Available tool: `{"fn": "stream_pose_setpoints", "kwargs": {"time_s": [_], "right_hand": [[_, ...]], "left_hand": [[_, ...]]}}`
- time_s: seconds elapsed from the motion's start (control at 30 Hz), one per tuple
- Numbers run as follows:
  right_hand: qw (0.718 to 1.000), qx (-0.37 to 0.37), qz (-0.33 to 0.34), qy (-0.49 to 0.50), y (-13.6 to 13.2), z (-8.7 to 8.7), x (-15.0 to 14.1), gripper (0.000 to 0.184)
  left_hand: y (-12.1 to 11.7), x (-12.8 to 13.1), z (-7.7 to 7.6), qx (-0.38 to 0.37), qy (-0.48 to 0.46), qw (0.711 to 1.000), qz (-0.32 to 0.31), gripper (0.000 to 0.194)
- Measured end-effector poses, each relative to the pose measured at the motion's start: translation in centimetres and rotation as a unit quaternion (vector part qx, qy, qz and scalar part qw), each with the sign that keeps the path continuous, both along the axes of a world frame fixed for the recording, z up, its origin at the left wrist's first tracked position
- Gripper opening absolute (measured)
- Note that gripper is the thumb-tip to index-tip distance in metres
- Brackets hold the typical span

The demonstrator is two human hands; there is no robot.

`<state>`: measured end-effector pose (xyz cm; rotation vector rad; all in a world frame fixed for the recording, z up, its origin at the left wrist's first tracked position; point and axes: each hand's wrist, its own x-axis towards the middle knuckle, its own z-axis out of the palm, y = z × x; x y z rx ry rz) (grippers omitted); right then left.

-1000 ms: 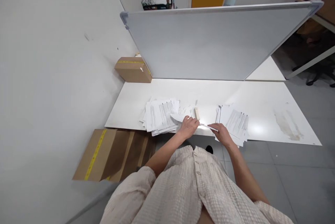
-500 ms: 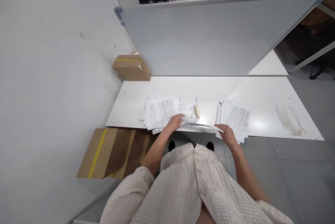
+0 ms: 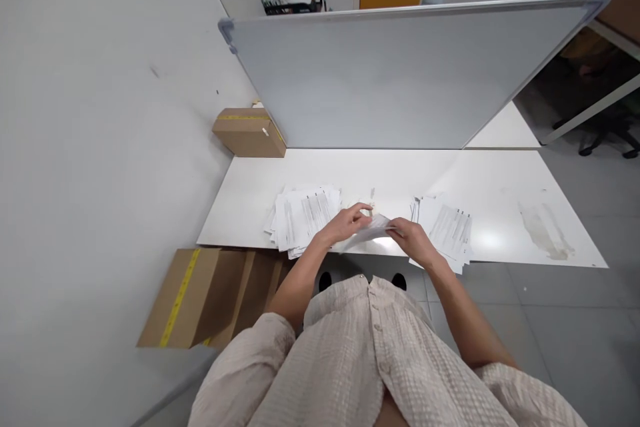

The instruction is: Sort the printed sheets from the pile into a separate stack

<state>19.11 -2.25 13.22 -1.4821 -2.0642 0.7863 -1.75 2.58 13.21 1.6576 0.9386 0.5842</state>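
A white printed sheet of paper (image 3: 371,234) is bent over the front edge of the table. Its right end is pinched in my right hand (image 3: 409,235). My left hand (image 3: 349,224) is over the sheet's upper left part, its index finger and thumb apart; whether it touches the paper is hard to see. Left of my left hand lies a spread pile of printed sheets (image 3: 306,217). Another printed pile (image 3: 450,230) sits just right of my right hand. A small pale block behind my left fingers is mostly hidden.
The white table (image 3: 500,200) has a whiteboard (image 3: 400,80) standing along its back. One cardboard box (image 3: 253,137) is at the back left corner. Open cardboard boxes (image 3: 200,300) stand below the table's left end, beside the wall. Scuffed residue (image 3: 545,230) marks the table's right side.
My hands have come closer together, the right one moving left with the sheet. My left fingers have opened and lifted, and now cover the pale block. The sheet is bent more.
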Motion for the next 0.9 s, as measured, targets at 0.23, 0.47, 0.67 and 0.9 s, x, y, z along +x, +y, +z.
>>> {"fn": "stream_pose_setpoints", "kwargs": {"time_s": [0.23,0.47,0.67,0.9], "right_hand": [[0.97,-0.057,-0.175,0.161,-0.2,1.3,3.1,0.052],[0.918,-0.137,-0.222,0.299,-0.8,-2.8,4.0,0.033],[0.914,-0.157,-0.24,0.286,-1.6,-6.9,4.6,0.028],[0.925,-0.159,-0.223,0.264,-2.1,-11.0,4.2,0.03]], "left_hand": [[-0.1,-5.1,-2.3,-0.165,-0.064,0.984,-0.003,0.035],[-2.0,-3.4,-7.8,-0.196,-0.086,0.972,0.093,0.031],[-1.3,-1.9,-7.9,-0.066,-0.003,0.987,0.148,0.026],[-0.8,-2.0,-9.8,-0.004,0.071,0.992,0.105,0.023]]}}
